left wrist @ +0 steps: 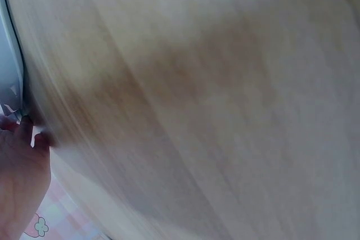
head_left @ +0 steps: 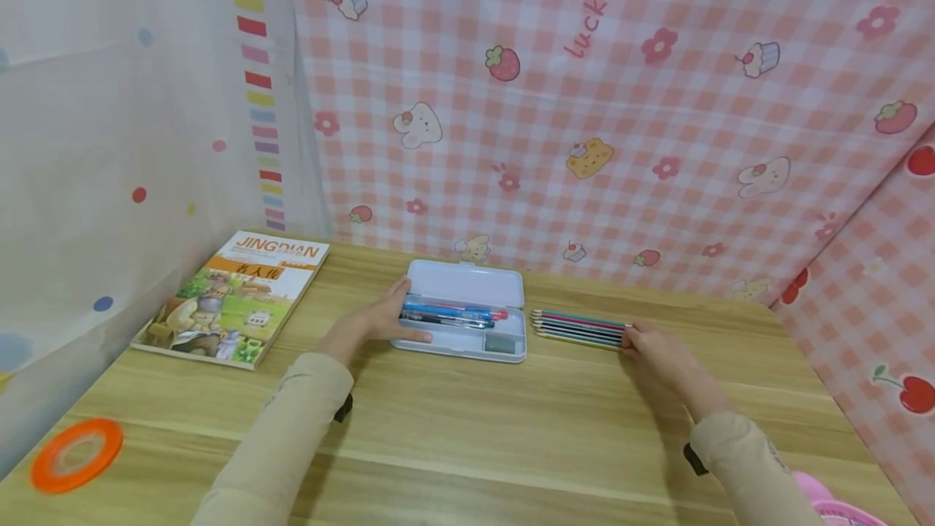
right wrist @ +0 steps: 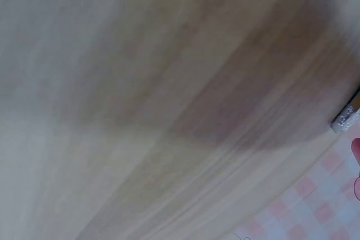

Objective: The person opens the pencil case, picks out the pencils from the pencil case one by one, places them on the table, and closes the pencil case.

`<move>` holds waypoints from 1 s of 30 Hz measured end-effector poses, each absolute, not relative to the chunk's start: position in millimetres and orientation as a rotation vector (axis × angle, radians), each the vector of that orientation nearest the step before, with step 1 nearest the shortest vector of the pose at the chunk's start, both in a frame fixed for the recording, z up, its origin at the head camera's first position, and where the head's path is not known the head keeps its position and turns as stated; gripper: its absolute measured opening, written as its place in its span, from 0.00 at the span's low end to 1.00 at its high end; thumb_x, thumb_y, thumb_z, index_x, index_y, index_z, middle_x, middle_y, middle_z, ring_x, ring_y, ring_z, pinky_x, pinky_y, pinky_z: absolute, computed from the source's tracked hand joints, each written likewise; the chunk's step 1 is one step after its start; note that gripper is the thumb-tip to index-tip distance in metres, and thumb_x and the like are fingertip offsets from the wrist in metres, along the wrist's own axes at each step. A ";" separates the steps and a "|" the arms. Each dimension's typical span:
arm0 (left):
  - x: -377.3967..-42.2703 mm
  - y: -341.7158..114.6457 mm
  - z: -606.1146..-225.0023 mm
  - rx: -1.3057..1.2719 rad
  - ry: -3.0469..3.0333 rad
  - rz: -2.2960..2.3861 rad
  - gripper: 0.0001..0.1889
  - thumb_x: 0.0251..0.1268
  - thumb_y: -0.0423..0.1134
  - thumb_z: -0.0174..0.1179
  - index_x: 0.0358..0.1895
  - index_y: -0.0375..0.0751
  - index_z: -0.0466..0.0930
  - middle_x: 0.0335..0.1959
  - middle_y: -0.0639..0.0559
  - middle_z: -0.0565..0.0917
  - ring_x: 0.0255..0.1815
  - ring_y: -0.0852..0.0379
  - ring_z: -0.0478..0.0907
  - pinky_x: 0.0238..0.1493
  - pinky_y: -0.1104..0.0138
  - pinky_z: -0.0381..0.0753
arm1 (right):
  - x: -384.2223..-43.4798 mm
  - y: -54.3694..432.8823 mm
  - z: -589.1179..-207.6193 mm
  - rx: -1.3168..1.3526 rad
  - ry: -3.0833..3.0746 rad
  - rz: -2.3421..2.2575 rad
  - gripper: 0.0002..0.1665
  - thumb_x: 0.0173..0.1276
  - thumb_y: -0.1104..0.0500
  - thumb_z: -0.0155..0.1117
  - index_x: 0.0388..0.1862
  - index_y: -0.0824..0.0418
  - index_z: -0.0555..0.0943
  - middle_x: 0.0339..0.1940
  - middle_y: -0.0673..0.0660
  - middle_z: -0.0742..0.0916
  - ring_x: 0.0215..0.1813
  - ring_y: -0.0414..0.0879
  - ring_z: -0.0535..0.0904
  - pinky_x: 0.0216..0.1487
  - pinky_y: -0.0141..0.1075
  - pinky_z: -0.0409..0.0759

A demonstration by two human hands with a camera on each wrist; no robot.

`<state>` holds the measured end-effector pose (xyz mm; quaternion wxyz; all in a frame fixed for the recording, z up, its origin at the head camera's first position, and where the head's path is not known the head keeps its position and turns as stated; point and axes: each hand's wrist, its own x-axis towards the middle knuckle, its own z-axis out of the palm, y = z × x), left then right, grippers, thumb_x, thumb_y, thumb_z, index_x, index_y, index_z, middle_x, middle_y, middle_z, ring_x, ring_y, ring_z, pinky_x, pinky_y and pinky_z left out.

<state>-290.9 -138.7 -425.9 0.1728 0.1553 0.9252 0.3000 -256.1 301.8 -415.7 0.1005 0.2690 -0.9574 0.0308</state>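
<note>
An open white pencil case (head_left: 467, 286) lies on the wooden table in the head view. Inside are several blue and dark pens (head_left: 453, 313) and a grey eraser-like block (head_left: 500, 342). My left hand (head_left: 380, 316) grips the case's left end, thumb at the front and fingers toward the back. In the left wrist view, its fingers (left wrist: 25, 130) meet the case edge. Right of the case, several pencils (head_left: 577, 328) lie side by side, points toward the case. My right hand (head_left: 661, 355) pinches their far ends; one silvery pencil end (right wrist: 344, 121) shows in the right wrist view.
A picture-covered book (head_left: 234, 299) lies at the table's left back. Nearer the left front is an orange ring-shaped disc (head_left: 76, 455). Part of a pink object (head_left: 825, 497) shows at the bottom right. Patterned cloth (head_left: 540, 104) hangs behind the table.
</note>
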 end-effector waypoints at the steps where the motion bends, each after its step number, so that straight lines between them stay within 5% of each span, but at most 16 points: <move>1: -290.9 -139.0 -425.8 0.440 2.626 0.849 0.61 0.48 0.59 0.64 0.71 0.31 0.29 0.74 0.38 0.31 0.74 0.41 0.32 0.74 0.50 0.42 | -256.7 300.6 -415.3 0.783 -2.836 0.110 0.07 0.57 0.65 0.64 0.25 0.59 0.74 0.26 0.49 0.76 0.29 0.41 0.72 0.28 0.35 0.73; 14: -291.3 -138.2 -426.5 0.436 2.624 0.856 0.61 0.48 0.58 0.65 0.71 0.31 0.29 0.73 0.37 0.31 0.74 0.41 0.32 0.74 0.50 0.41 | -278.7 240.4 -403.6 0.728 -2.968 0.318 0.07 0.62 0.62 0.61 0.34 0.67 0.80 0.29 0.57 0.82 0.32 0.48 0.79 0.34 0.41 0.79; 30: -291.0 -140.0 -429.1 0.464 2.669 0.864 0.61 0.48 0.58 0.65 0.71 0.31 0.29 0.74 0.38 0.32 0.75 0.42 0.33 0.74 0.52 0.42 | -322.6 149.8 -410.6 0.326 -3.036 1.081 0.25 0.65 0.63 0.57 0.58 0.75 0.70 0.51 0.70 0.81 0.51 0.58 0.78 0.52 0.46 0.79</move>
